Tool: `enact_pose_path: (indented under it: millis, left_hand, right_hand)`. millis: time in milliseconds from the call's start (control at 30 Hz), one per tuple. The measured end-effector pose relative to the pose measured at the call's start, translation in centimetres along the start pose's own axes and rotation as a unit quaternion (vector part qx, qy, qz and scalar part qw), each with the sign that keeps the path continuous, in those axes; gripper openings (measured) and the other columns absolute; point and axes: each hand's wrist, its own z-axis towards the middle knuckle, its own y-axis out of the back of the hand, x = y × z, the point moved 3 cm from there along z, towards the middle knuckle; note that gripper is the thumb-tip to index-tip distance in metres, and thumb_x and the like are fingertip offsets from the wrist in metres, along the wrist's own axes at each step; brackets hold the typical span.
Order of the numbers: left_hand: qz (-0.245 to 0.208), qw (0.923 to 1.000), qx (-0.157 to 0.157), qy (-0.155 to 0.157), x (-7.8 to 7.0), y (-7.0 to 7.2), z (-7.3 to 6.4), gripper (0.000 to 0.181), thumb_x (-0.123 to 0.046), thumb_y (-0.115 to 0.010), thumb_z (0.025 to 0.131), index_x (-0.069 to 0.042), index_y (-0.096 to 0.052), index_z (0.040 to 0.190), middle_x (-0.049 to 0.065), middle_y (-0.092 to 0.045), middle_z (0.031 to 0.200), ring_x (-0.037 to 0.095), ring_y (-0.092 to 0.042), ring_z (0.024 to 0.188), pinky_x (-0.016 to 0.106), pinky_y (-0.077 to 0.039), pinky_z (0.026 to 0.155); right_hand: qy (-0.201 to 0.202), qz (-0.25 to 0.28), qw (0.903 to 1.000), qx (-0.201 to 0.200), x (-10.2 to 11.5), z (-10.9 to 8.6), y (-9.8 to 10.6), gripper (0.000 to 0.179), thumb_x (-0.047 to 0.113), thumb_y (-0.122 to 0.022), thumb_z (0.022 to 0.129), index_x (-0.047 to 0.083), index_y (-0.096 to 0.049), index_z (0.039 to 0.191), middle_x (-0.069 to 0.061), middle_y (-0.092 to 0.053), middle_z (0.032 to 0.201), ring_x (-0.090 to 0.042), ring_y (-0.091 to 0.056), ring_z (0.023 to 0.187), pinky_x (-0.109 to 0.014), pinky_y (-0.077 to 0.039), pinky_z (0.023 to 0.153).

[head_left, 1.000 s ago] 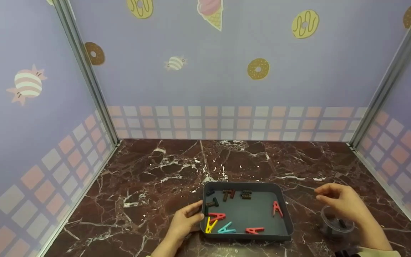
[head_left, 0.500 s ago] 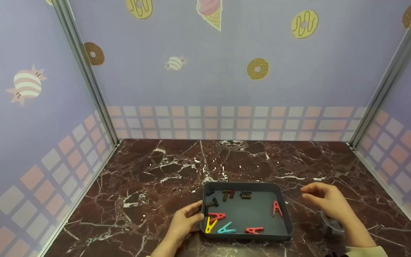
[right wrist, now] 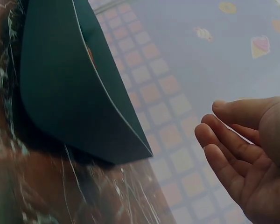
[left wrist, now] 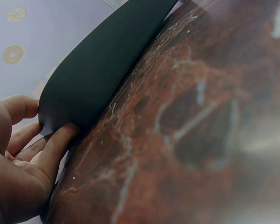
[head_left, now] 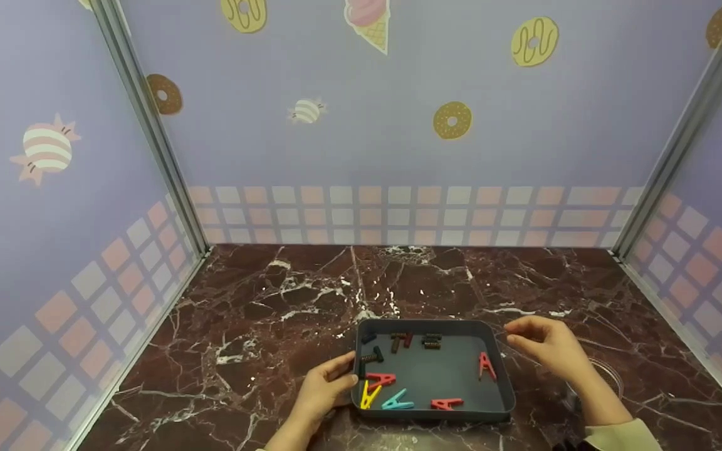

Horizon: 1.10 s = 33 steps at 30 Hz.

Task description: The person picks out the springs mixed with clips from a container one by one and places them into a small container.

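Observation:
A dark grey tray (head_left: 442, 376) sits on the marble table. My left hand (head_left: 323, 389) touches its left outer wall with fingertips and thumb. In the tray lie red clothespins (head_left: 487, 366), a yellow clothespin (head_left: 370, 396), a light blue clothespin (head_left: 398, 400) and several small dark ribbed pieces (head_left: 432, 342), whose kind I cannot make out. My right hand (head_left: 552, 351) hovers just beyond the tray's right rim, fingers loosely bent, thumb apart from them. Nothing shows between its fingertips in the right wrist view. A clear round container (head_left: 608, 376) stands partly hidden behind the right forearm.
The marble tabletop (head_left: 261, 351) extends around the tray. Lilac patterned panels (head_left: 398, 150) enclose the table at the back and on both sides, joined by metal posts (head_left: 163, 144) at the corners.
From above the clear container, my right hand has moved left to near the tray's right rim. The left hand and the tray have stayed in place.

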Motion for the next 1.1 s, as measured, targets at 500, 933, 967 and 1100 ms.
enact_pose_path:
  millis: [500,933,967,1100]
  left_hand:
    - [-0.006,1.0,0.002,-0.006,-0.1,0.0,-0.1,0.058,-0.008,-0.067,0.095,0.005,-0.05,0.149,0.034,-0.049,0.151,0.039,-0.065,0.125,0.044,-0.064,0.086]
    - [0.004,0.9997,-0.001,-0.023,-0.2,0.1,-0.1,0.055,-0.006,-0.067,0.095,0.006,-0.052,0.146,0.033,-0.053,0.146,0.038,-0.064,0.127,0.036,-0.063,0.092]
    - [0.004,0.9997,-0.002,-0.024,-0.2,0.0,-0.1,0.055,-0.006,-0.067,0.094,0.006,-0.052,0.146,0.033,-0.054,0.146,0.038,-0.064,0.127,0.037,-0.063,0.092]
    - [0.009,0.9996,-0.005,-0.027,-0.2,0.0,-0.1,0.055,-0.006,-0.068,0.094,0.006,-0.054,0.145,0.033,-0.054,0.146,0.038,-0.063,0.127,0.037,-0.062,0.092]
  right_hand:
    - [0.045,-0.031,0.9981,0.028,1.8,3.1,-5.4,0.021,0.013,-0.074,0.094,0.0,-0.076,0.111,-0.014,-0.078,0.105,-0.011,-0.072,0.09,-0.022,-0.058,0.075]
    - [0.044,-0.074,0.9936,0.073,2.7,4.8,-9.5,0.015,0.004,-0.076,0.09,0.001,-0.077,0.104,-0.014,-0.078,0.1,-0.029,-0.074,0.093,-0.04,-0.062,0.081]
    - [0.043,-0.08,0.9928,0.078,2.7,4.9,-9.8,0.015,0.004,-0.076,0.089,0.001,-0.078,0.104,-0.014,-0.078,0.1,-0.03,-0.074,0.093,-0.042,-0.062,0.081]
    - [0.037,-0.112,0.9889,0.091,2.8,5.3,-10.9,0.015,0.003,-0.077,0.088,0.003,-0.078,0.103,-0.012,-0.078,0.099,-0.03,-0.074,0.093,-0.046,-0.061,0.082]
